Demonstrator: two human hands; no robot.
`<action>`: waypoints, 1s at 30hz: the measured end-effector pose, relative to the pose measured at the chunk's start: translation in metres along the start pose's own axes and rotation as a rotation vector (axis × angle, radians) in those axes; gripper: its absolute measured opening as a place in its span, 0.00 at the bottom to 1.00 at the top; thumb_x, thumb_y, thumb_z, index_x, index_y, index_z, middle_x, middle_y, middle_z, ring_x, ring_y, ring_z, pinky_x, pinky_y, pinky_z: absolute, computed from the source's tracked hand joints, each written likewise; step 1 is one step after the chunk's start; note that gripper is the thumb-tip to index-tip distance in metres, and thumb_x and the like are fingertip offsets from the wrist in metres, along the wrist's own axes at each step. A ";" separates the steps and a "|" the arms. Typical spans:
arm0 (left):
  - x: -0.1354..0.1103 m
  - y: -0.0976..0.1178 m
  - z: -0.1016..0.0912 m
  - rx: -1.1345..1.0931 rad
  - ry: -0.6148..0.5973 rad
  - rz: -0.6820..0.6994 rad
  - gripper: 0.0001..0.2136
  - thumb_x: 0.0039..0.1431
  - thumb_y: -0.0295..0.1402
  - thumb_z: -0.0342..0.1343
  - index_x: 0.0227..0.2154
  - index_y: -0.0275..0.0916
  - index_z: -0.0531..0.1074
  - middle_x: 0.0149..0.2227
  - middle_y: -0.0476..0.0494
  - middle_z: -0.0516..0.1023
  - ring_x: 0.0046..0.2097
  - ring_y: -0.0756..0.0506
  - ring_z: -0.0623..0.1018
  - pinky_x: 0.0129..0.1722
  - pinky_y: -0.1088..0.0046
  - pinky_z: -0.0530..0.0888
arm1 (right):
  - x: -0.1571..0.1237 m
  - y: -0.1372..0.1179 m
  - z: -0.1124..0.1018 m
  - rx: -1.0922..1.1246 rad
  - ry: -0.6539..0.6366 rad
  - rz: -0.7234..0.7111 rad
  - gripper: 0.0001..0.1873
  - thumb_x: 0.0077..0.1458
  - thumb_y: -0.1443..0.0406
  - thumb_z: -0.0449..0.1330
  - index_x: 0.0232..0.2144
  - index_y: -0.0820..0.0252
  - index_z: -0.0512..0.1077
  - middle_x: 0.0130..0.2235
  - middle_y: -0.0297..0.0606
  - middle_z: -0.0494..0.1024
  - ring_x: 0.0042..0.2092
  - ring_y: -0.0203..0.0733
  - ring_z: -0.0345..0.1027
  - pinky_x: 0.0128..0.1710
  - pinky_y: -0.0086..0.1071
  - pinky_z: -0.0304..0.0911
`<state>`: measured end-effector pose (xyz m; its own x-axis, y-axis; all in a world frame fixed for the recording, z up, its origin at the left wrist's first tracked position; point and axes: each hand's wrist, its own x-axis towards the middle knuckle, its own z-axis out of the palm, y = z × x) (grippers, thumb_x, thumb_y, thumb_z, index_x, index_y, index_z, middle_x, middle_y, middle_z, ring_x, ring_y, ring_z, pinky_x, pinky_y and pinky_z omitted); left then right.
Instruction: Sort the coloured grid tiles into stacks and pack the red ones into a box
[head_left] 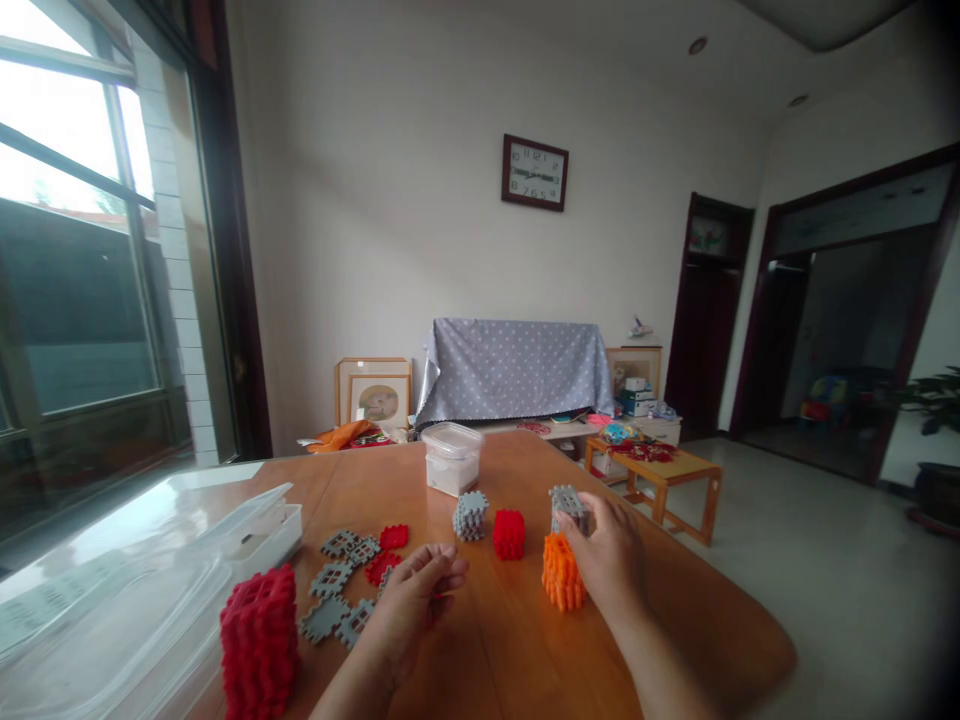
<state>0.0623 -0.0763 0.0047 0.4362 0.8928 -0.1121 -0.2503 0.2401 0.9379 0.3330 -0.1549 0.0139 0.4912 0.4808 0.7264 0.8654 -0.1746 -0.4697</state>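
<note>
My right hand (pixel 611 555) is closed around a grey stack of notched plastic tiles (pixel 564 500), thumb on the near side. Just below it stands an orange stack of the same kind of tiles (pixel 562 575). My left hand (pixel 420 590) is over the middle of the table, thumb and fingers drawn together; whatever they may hold is hidden. Beside it lie loose grey tiles (pixel 330 580) and red tiles (pixel 394 537), some partly covered by the hand. A small red stack (pixel 509 535) and another grey stack (pixel 470 517) stand between my hands and farther back.
A tall red stack (pixel 260 640) rises at the front left, next to clear plastic boxes (pixel 112 630). A lidded clear tub (pixel 453 462) stands at the back of the wooden table (pixel 510 650). Beyond the table's right edge is a low wooden stool (pixel 660 470).
</note>
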 end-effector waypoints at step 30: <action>0.017 -0.003 -0.025 0.049 0.243 0.140 0.21 0.49 0.48 0.66 0.37 0.38 0.70 0.38 0.39 0.81 0.36 0.47 0.78 0.34 0.74 0.68 | -0.014 -0.011 0.001 0.394 0.122 0.007 0.19 0.64 0.51 0.54 0.44 0.57 0.75 0.43 0.45 0.80 0.45 0.49 0.72 0.49 0.42 0.66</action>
<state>0.0496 -0.0523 -0.0086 0.1787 0.9826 -0.0502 -0.2489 0.0945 0.9639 0.3165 -0.1589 0.0078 0.5253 0.3715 0.7655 0.7694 0.1767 -0.6138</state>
